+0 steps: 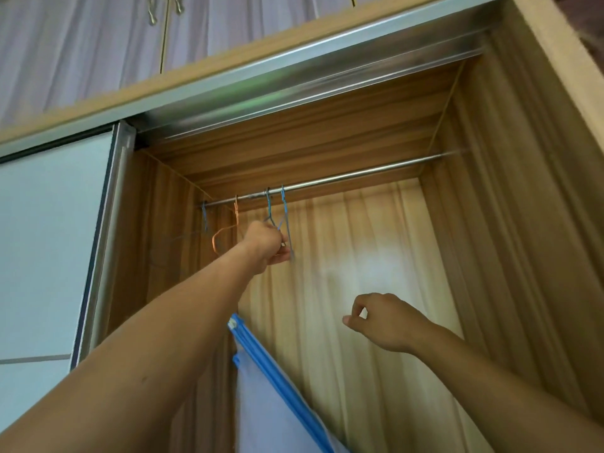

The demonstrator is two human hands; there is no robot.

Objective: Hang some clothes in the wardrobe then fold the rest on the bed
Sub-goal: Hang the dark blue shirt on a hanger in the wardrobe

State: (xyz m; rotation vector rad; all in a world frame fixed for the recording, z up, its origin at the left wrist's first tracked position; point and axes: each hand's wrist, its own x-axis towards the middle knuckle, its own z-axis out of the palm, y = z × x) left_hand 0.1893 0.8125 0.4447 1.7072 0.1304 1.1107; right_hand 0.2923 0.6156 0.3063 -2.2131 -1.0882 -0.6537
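The open wooden wardrobe (510,223) has a metal rail (359,173) running across its top. Several wire hangers hang at the rail's left end: a blue hanger (205,217) by the side wall, an orange hanger (218,238), and two blue hangers (283,210) side by side. My left hand (266,243) is raised and grips the lower part of the two blue hangers. Lower and to the right, my right hand (380,322) is in the air with loosely curled fingers, holding nothing. No clothes on the rail are visible.
A blue-edged pale fabric panel (271,403) stands inside the wardrobe at the lower middle. A grey sliding door (49,240) covers the left section. Upper cabinet doors with metal handles (152,11) sit above. The rail's right part carries nothing.
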